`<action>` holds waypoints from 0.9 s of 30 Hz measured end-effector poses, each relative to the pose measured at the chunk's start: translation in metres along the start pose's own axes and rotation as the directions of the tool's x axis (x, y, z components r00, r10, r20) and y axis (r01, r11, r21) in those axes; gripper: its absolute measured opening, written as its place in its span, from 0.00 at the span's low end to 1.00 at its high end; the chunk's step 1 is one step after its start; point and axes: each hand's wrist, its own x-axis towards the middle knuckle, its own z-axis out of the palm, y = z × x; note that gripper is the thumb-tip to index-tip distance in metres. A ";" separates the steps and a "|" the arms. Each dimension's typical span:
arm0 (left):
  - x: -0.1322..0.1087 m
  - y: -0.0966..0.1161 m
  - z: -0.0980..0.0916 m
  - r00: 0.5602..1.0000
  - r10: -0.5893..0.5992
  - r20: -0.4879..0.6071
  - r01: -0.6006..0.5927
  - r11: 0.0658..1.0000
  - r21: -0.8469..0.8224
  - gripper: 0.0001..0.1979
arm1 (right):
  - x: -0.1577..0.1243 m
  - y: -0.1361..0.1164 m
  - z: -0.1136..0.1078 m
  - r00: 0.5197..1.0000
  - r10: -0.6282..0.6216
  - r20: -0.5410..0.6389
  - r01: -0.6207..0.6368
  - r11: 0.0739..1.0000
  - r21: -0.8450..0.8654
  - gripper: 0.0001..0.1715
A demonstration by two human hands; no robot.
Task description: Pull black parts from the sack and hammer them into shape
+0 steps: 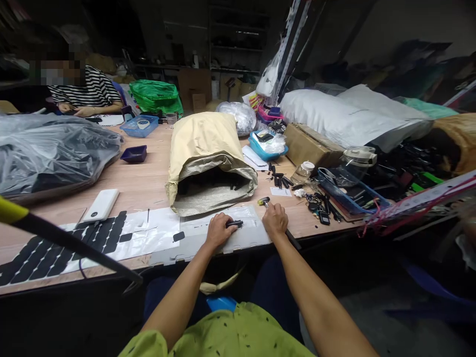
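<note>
My left hand (218, 231) is closed, its fingers pinching a small black part (235, 224) low over the work board. My right hand (275, 221) is wrapped round a small hammer (264, 201), whose yellowish head shows beyond the fingers while its dark handle sticks out behind the wrist. Beneath my left hand lies a pale grey board (248, 238) along the table's front edge. Just past both hands, a large cream sack (206, 131) lies with its mouth towards me. Dark contents show inside, too shadowed to make out.
Flat black pieces (118, 232) lie in rows at left, beside a white power bank (101, 205). Small black parts (281, 181), a jar (303, 171) and a blue tray (349, 194) stand right. A purple tray (134, 153) sits left of the sack. A co-worker (91, 89) sits far left.
</note>
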 end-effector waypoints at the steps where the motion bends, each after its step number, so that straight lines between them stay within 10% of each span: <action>1: -0.005 0.000 0.000 0.999 0.049 -0.016 -0.049 0.999 0.002 0.05 | 0.000 -0.001 0.000 1.000 -0.002 -0.008 0.002 1.000 -0.005 0.19; 8: -0.108 -0.016 0.029 0.791 0.603 0.103 -0.599 0.798 -0.074 0.14 | 0.000 -0.006 -0.003 1.000 0.024 0.016 -0.024 1.000 -0.009 0.20; 12: -0.137 -0.046 0.045 0.965 0.085 0.248 -0.101 0.994 0.053 0.13 | -0.001 -0.008 -0.004 0.999 0.032 0.028 -0.031 0.999 -0.026 0.19; 15: -0.130 -0.058 0.045 0.876 -0.333 0.349 0.276 0.939 0.204 0.14 | -0.001 -0.007 -0.003 0.999 0.025 0.027 -0.025 0.999 -0.021 0.19; 17: -0.125 -0.056 0.039 0.838 -0.390 0.380 0.325 0.918 0.226 0.13 | -0.001 -0.006 -0.001 1.000 0.019 0.013 -0.019 1.000 -0.010 0.19; 24: -0.115 0.000 0.016 0.938 0.232 0.257 -0.206 0.970 -0.126 0.15 | -0.002 -0.004 0.003 1.000 0.008 -0.004 -0.008 1.000 0.008 0.19; 27: -0.075 0.021 0.006 0.948 0.305 0.085 -0.288 0.943 -0.169 0.15 | -0.003 -0.005 0.002 1.000 0.012 -0.008 -0.012 1.000 0.008 0.19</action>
